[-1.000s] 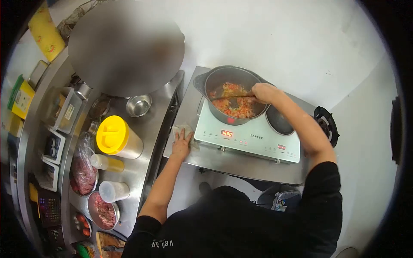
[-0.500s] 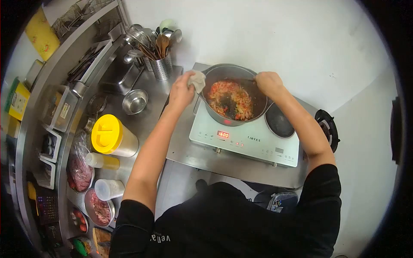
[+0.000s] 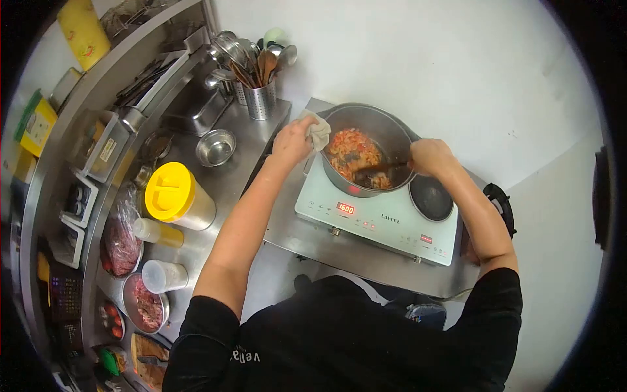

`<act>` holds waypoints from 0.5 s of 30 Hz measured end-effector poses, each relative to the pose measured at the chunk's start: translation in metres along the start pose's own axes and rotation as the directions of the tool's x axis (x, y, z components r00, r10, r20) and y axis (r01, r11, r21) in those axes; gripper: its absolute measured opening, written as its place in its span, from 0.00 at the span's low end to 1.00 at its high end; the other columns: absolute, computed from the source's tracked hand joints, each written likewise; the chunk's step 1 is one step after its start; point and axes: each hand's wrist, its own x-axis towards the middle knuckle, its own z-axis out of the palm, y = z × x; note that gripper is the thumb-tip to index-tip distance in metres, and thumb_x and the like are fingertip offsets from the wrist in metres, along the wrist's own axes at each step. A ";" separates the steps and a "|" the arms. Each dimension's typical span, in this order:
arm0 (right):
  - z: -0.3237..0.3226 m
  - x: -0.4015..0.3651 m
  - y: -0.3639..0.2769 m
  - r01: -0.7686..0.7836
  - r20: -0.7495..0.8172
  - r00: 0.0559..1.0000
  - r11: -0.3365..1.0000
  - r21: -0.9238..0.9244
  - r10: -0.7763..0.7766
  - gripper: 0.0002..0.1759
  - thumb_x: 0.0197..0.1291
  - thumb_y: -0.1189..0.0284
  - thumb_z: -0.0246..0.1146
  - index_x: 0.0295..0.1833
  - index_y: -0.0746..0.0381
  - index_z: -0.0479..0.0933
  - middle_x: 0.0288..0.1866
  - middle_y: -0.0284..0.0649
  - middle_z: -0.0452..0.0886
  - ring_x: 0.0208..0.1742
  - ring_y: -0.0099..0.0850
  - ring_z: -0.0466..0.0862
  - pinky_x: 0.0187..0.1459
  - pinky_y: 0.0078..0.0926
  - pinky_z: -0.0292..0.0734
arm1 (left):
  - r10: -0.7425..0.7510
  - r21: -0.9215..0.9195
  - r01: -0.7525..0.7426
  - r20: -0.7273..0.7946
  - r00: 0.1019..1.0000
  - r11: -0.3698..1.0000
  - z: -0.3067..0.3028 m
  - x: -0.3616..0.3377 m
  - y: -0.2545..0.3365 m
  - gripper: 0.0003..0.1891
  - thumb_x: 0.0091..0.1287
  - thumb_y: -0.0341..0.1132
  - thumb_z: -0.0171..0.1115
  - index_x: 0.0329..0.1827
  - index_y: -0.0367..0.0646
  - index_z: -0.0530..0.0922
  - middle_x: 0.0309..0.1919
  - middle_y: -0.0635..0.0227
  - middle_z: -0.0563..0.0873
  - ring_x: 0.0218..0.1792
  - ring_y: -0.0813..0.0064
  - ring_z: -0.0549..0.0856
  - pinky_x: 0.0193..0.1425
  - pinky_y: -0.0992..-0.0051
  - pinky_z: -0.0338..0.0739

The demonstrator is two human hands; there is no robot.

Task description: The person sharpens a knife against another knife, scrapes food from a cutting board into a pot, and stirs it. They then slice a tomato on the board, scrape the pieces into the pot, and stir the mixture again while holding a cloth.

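A deep grey pot (image 3: 337,175) stands on the left plate of a pale green two-plate cooktop (image 3: 320,198). In it lies a chopped red and orange vegetable mix (image 3: 353,145). My left hand (image 3: 292,141) pinches a folded, pale cloth (image 3: 319,132) against the pot's left side, by the handle. Over the right rim, my right hand (image 3: 430,157) is closed round a brown wooden spatula (image 3: 390,168). Its head dips into the food near the front of the pot.
A dark round pan (image 3: 431,200) covers the right plate. To the left are a utensil holder (image 3: 260,103), a metal bowl (image 3: 215,147), a yellow-lidded container (image 3: 171,191), an oil bottle (image 3: 159,232) and a bowl of raw meat (image 3: 149,306). A white wall rises behind the cooktop.
The spatula has swung from the back of the pot to the front, and the food has shifted with it. My left hand still holds the cloth at the pot. The view has turned slightly.
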 end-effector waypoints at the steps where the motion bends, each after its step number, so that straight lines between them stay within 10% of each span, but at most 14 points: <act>1: -0.004 0.006 0.001 -0.010 -0.059 0.998 0.997 0.072 0.015 0.09 0.52 0.72 0.61 0.35 0.63 0.85 0.39 0.50 0.85 0.44 0.43 0.86 0.45 0.39 0.81 | -0.028 -0.021 0.028 0.009 1.000 0.999 -0.007 -0.005 -0.001 0.19 0.58 0.30 0.60 0.54 0.55 0.77 0.46 0.56 0.83 0.49 0.52 0.81 0.53 0.60 0.76; 8: 0.040 0.064 0.001 -0.018 -0.175 0.983 0.981 0.193 0.052 0.13 0.57 0.66 0.62 0.37 0.64 0.85 0.40 0.50 0.85 0.44 0.45 0.85 0.46 0.39 0.81 | -0.232 0.197 0.247 -0.096 0.968 0.949 -0.014 -0.077 -0.041 0.19 0.60 0.32 0.58 0.56 0.55 0.75 0.45 0.54 0.79 0.48 0.49 0.80 0.54 0.58 0.76; 15: 0.043 0.101 0.001 0.102 -0.252 0.966 0.983 0.154 -0.061 0.13 0.59 0.61 0.63 0.39 0.58 0.85 0.35 0.51 0.84 0.39 0.48 0.84 0.42 0.44 0.78 | -0.424 0.295 0.345 0.265 0.866 0.891 0.050 -0.192 -0.079 0.36 0.57 0.40 0.66 0.71 0.55 0.64 0.64 0.42 0.65 0.57 0.39 0.75 0.62 0.56 0.73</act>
